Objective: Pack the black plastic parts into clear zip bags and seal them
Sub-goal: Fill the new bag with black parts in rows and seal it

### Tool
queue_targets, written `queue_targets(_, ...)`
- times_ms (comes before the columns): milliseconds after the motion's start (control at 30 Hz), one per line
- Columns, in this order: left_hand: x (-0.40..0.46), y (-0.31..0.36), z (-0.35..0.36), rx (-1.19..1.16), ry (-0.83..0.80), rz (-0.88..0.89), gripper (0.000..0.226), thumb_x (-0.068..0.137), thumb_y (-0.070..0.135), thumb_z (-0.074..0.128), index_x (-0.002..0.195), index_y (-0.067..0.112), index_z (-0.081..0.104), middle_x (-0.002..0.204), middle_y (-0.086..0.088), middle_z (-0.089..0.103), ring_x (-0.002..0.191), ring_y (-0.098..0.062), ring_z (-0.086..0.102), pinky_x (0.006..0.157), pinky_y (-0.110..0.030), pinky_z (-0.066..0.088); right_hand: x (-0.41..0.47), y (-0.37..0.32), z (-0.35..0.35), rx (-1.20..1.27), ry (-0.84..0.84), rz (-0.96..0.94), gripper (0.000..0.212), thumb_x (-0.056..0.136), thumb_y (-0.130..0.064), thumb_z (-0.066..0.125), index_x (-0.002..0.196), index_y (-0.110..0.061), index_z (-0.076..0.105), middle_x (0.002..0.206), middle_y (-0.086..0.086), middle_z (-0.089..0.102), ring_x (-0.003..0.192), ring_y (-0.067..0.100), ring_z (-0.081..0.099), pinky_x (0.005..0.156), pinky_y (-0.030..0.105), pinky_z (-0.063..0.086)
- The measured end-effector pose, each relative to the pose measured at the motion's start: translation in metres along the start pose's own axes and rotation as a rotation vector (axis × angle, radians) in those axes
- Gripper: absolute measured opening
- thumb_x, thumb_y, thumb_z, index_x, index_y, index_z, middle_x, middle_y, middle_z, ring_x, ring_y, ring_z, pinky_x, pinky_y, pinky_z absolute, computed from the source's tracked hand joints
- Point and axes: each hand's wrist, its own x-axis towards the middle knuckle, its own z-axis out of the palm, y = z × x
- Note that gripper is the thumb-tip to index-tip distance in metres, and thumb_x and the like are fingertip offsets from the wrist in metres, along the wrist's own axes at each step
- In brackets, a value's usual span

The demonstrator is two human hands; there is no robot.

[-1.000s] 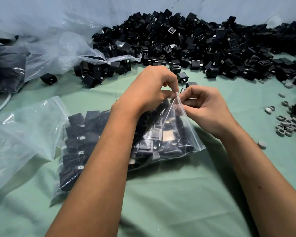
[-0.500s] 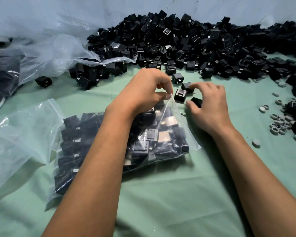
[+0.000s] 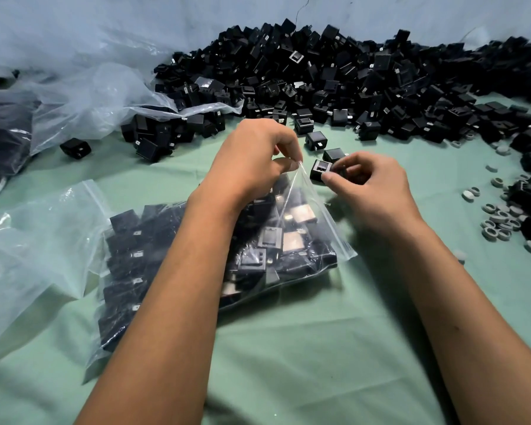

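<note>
left hand (image 3: 252, 161) pinches the zip bag (image 3: 288, 240) mouth open at frame centre; right hand (image 3: 371, 185) pinches a black part (image 3: 319, 170) beside it. risk: the full bag spills if the lip slips.

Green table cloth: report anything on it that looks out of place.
Small grey rings lie scattered on the green cloth at the right, mixed into the black parts. They are not the black parts being bagged. Nothing looks damaged.
</note>
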Motion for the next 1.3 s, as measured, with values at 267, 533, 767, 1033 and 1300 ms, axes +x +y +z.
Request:
queue_targets(267, -0.005, 0.001, 0.0, -0.079, -0.231, -0.026, 0.024, 0.09, 0.014, 0.078, 0.102, 0.034, 0.078, 0.11, 0.009, 0.064, 0.108, -0.007, 0.058, 0.096, -0.034, 0.052, -0.001, -0.008, -0.003, 0.27, -0.152, -0.055, 0.007, 0.103, -0.011, 0.061, 0.107, -0.008, 0.066, 0.098, 0.01, 0.077, 0.08, 0.014, 0.074, 0.072, 0.02, 0.057)
queue_targets(533, -0.007, 0.007, -0.007, -0.16, -0.22, 0.022, 0.015, 0.086, 0.014, 0.081, 0.093, 0.028, 0.081, 0.107, 0.011, 0.065, 0.106, -0.004, 0.06, 0.097, -0.03, 0.05, -0.002, -0.009, -0.004, 0.335, -0.259, -0.033, 0.013, 0.1, -0.017, 0.066, 0.103, -0.007, 0.074, 0.082, 0.001, 0.077, 0.069, 0.008, 0.07, 0.06, 0.017, 0.052)
queue_targets(767, -0.009, 0.009, -0.012, -0.132, -0.302, 0.028, 0.013, 0.078, 0.021, 0.089, 0.085, 0.028, 0.08, 0.105, 0.01, 0.067, 0.106, -0.01, 0.062, 0.092, -0.042, 0.053, -0.003, -0.005, -0.003, 0.393, -0.378, -0.017, 0.008, 0.094, -0.017, 0.074, 0.095, -0.009, 0.073, 0.077, 0.003, 0.074, 0.057, 0.009, 0.055, 0.053, 0.018, 0.045)
queue_targets(1033, -0.009, 0.012, -0.015, -0.176, -0.244, 0.037, 0.011, 0.078, 0.022, 0.089, 0.083, 0.025, 0.08, 0.109, 0.002, 0.068, 0.108, -0.011, 0.061, 0.094, -0.043, 0.053, -0.005, -0.006, -0.004, 0.402, -0.47, -0.045, 0.031, 0.079, -0.032, 0.081, 0.091, -0.005, 0.074, 0.077, 0.012, 0.071, 0.059, 0.014, 0.055, 0.051, 0.021, 0.044)
queue_targets(1300, -0.008, 0.015, -0.012, -0.197, -0.221, 0.04, 0.011, 0.079, 0.021, 0.088, 0.085, 0.023, 0.079, 0.109, 0.001, 0.067, 0.109, -0.012, 0.061, 0.096, -0.044, 0.052, -0.009, -0.01, -0.005, 0.378, -0.464, -0.106, 0.026, 0.076, -0.034, 0.084, 0.091, -0.013, 0.079, 0.087, 0.012, 0.079, 0.073, 0.019, 0.074, 0.063, 0.025, 0.057)
